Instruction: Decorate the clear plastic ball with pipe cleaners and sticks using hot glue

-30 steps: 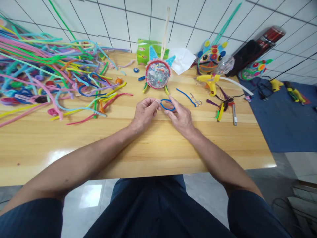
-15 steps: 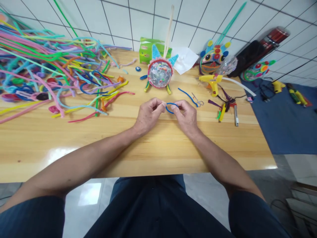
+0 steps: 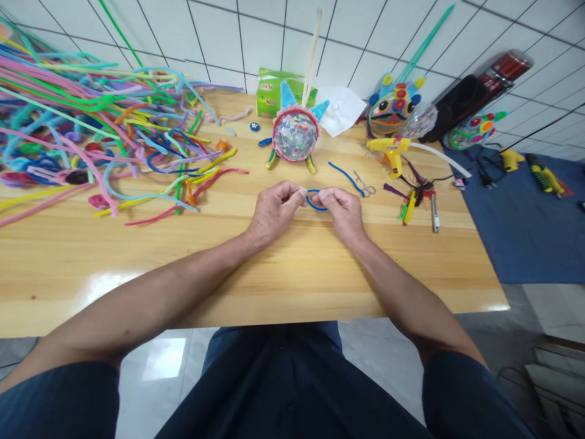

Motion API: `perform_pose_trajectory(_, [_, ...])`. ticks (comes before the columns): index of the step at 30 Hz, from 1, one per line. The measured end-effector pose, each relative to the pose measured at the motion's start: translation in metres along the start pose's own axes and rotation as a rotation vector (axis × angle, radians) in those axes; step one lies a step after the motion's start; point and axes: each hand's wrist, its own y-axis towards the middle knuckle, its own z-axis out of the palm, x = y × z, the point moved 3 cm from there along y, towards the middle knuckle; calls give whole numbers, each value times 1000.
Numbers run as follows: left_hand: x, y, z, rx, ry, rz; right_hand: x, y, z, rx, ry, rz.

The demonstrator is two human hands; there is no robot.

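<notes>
A thin blue pipe cleaner (image 3: 316, 208), bent into a loop, is held between both hands over the wooden table (image 3: 292, 274). My left hand (image 3: 275, 210) pinches its left side between thumb and forefinger. On the loop's right side, my right hand (image 3: 342, 212) is closed with thumb and fingertips together. Just beyond the hands stands a clear round ornament (image 3: 296, 135) with a pink-red rim, blue pointed ears and green-yellow feet. A second blue pipe cleaner (image 3: 346, 176) lies beside small scissors (image 3: 367, 188), beyond my right hand.
Many coloured pipe cleaners (image 3: 86, 122) cover the left. Behind the ornament are a green box (image 3: 269, 92) and white paper (image 3: 342, 113). On the right are a yellow glue gun (image 3: 390, 149), a decorated figure (image 3: 393, 111), a cutter (image 3: 435, 213) and a blue cloth (image 3: 525, 231).
My right thumb and fingertips have shifted slightly left along the blue loop. The left hand has barely moved and still pinches it.
</notes>
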Motion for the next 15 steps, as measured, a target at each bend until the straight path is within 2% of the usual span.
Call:
perform_pose_trajectory(4, [3, 1, -1, -29, -18, -44, 1, -1, 0, -12, 18, 13])
perform_pose_trajectory(11, [-5, -3, 1, 15, 47, 37, -2, -1, 2, -10, 13, 39])
perform_pose_trajectory(15, [2, -1, 2, -23, -31, -71, -6, 2, 2, -55, 68, 83])
